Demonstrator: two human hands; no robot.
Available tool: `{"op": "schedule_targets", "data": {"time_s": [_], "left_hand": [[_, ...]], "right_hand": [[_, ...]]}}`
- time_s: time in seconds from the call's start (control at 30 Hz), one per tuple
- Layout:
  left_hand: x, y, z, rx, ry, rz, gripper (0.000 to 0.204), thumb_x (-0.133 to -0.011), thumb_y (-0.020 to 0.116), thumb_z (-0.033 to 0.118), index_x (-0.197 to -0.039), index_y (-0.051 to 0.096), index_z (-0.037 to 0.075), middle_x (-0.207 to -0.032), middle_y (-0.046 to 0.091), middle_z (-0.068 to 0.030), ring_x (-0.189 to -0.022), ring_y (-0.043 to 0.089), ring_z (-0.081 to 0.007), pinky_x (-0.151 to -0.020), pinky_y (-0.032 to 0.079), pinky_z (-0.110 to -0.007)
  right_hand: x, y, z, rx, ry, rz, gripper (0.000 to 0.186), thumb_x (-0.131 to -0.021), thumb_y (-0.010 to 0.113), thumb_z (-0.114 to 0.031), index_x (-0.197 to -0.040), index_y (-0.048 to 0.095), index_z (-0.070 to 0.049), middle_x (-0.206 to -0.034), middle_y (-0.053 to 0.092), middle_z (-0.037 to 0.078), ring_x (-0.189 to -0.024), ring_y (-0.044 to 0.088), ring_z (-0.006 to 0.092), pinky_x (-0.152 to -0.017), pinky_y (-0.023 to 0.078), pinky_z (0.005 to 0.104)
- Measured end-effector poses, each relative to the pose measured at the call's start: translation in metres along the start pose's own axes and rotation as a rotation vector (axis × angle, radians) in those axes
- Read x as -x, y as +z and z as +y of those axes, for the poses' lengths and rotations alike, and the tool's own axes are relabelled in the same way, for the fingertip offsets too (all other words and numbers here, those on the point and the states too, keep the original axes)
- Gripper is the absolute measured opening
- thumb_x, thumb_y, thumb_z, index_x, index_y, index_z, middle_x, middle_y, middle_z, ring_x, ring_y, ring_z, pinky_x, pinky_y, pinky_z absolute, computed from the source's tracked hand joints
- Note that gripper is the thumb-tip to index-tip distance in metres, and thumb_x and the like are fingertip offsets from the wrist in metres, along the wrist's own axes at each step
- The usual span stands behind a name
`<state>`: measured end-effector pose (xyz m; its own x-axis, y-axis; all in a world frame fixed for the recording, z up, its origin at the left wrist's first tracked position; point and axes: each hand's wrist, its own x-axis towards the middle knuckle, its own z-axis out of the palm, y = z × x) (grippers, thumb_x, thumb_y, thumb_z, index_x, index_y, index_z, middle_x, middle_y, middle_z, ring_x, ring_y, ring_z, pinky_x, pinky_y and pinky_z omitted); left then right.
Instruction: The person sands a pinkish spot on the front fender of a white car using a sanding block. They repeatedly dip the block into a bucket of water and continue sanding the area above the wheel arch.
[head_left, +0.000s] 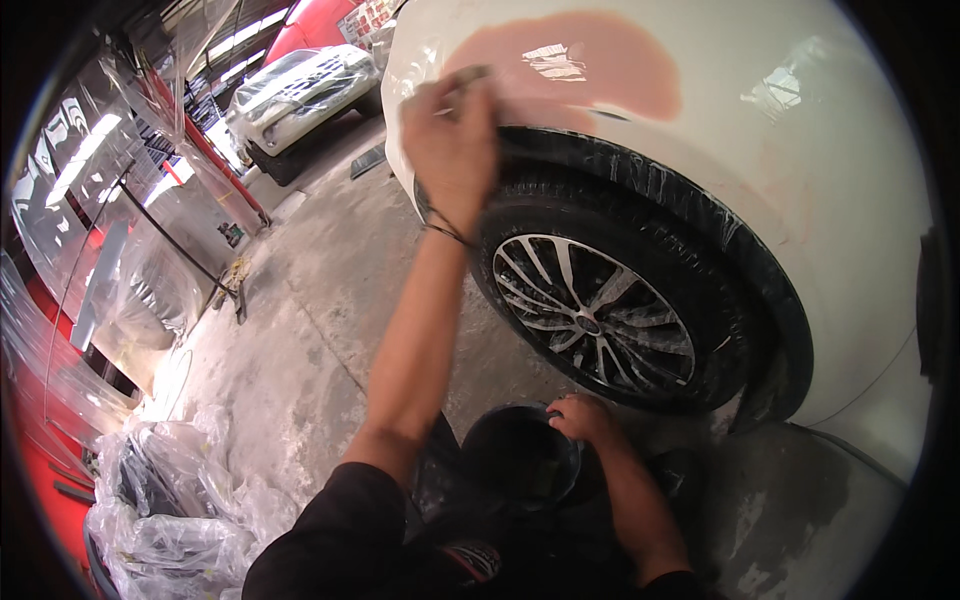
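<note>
My left hand [455,130] is raised to the white car fender [720,140], at the edge of a pinkish filler or primer patch [630,60] with a glossy light reflection. Its fingers are curled and blurred. Something small and dark shows at the fingertips, too smeared to name. Low down by the tyre, my right hand [584,416] is closed over the rim of a black bucket [500,412] in front of me. Dark liquid seems to lie inside the bucket.
A wheel [590,322] with streaked spokes sits under the black arch trim [700,190]. Crumpled clear plastic sheeting [180,510] heaps up at lower left. A thin stand [180,240] rises from the concrete floor [290,350]. Another plastic-covered vehicle [300,95] stands behind.
</note>
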<state>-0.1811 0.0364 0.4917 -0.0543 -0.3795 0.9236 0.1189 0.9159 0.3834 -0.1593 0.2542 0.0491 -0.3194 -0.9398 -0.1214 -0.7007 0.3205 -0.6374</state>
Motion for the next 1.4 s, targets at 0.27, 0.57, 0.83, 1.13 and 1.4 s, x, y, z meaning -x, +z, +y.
{"op": "schedule_targets", "data": {"time_s": [0.27, 0.57, 0.83, 1.13, 1.4], "left_hand": [[0.039, 0.02, 0.093, 0.046, 0.543, -0.044, 0.042, -0.087, 0.089, 0.033, -0.121, 0.074, 0.013, -0.096, 0.067, -0.007, -0.097, 0.066, -0.0252, -0.104, 0.043, -0.052], [-0.016, -0.018, -0.077, 0.004, -0.477, -0.027, 0.049, -0.092, 0.09, 0.038, -0.122, 0.082, 0.0, -0.105, 0.077, -0.0159, -0.092, 0.075, -0.0257, -0.082, 0.06, -0.038], [0.029, 0.019, 0.087, 0.075, 0.522, 0.007, 0.036, -0.088, 0.092, 0.027, -0.117, 0.08, 0.009, -0.094, 0.069, -0.0109, -0.092, 0.069, -0.0294, -0.087, 0.051, -0.043], [-0.025, -0.015, -0.103, 0.037, -0.339, -0.032, 0.05, -0.097, 0.086, 0.037, -0.124, 0.08, -0.005, -0.099, 0.08, -0.0166, -0.087, 0.074, -0.0209, -0.079, 0.059, -0.034], [0.061, 0.022, 0.116, 0.147, 0.621, -0.172, 0.031, -0.086, 0.086, 0.027, -0.112, 0.073, 0.017, -0.121, 0.068, -0.0051, -0.113, 0.063, -0.0263, -0.105, 0.042, -0.055]], "right_hand": [[0.02, -0.011, 0.01, -0.057, 0.066, 0.022, 0.04, -0.098, 0.077, -0.033, -0.133, 0.08, -0.014, -0.127, 0.079, 0.02, -0.125, 0.073, 0.0405, -0.109, 0.057, 0.0505], [0.039, -0.025, -0.005, -0.051, 0.058, 0.049, 0.043, -0.096, 0.077, -0.033, -0.133, 0.08, -0.011, -0.126, 0.078, 0.022, -0.121, 0.074, 0.0423, -0.107, 0.058, 0.0498], [0.004, -0.008, 0.02, -0.074, -0.018, 0.006, 0.042, -0.098, 0.075, -0.034, -0.134, 0.079, -0.012, -0.128, 0.078, 0.02, -0.123, 0.073, 0.0416, -0.108, 0.056, 0.0511], [-0.013, -0.001, -0.01, -0.034, -0.095, -0.044, 0.043, -0.1, 0.074, -0.035, -0.137, 0.079, -0.014, -0.131, 0.078, 0.02, -0.126, 0.072, 0.0418, -0.11, 0.056, 0.052], [-0.02, 0.002, -0.006, 0.016, -0.003, -0.069, 0.041, -0.101, 0.076, -0.036, -0.136, 0.079, -0.014, -0.133, 0.077, 0.02, -0.127, 0.072, 0.0419, -0.11, 0.057, 0.0529]]}}
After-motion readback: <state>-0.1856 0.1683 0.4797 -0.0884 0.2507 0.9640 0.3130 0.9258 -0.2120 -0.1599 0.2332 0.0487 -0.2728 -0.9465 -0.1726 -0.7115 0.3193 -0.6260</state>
